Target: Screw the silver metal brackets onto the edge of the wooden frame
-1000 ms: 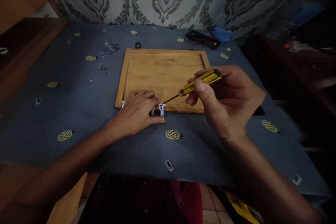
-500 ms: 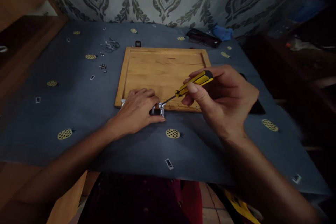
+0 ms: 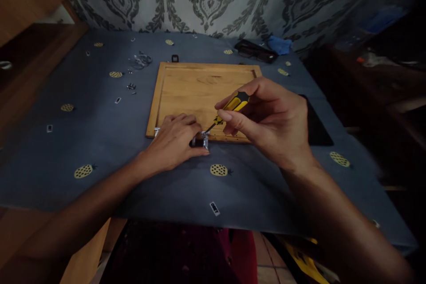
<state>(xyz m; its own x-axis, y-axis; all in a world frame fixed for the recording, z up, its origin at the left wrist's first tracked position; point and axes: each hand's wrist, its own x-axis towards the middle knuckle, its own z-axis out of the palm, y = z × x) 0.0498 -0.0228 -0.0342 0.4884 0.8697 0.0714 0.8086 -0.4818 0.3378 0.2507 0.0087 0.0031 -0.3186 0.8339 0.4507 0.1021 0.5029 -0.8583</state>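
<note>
A framed wooden panel (image 3: 189,91) lies flat on the cloth-covered table. At its near edge sits a shiny metal hinge (image 3: 205,142), partly covered by my left hand (image 3: 176,140). My left fingers press on the panel edge while the thumb rests against the hinge from the near side, so the hand is closed on it. In my right hand (image 3: 269,120) is a screwdriver (image 3: 235,103) with a yellow and black handle, pinched between thumb and fingers. Its tip meets the top of the hinge at a slant. Another metal fitting (image 3: 156,131) shows at the panel's near left corner.
Small screws (image 3: 131,86) lie left of the panel, near a clear plastic bag or wire bundle (image 3: 141,59). Dark glasses (image 3: 256,50) and a blue cloth (image 3: 280,45) are at the back right. A flat black object (image 3: 317,122) lies beyond my right hand.
My right hand and the screwdriver have shifted left and turned; the handle now stands steeper, its tip still at the hinge. My left hand stays almost in place.
</note>
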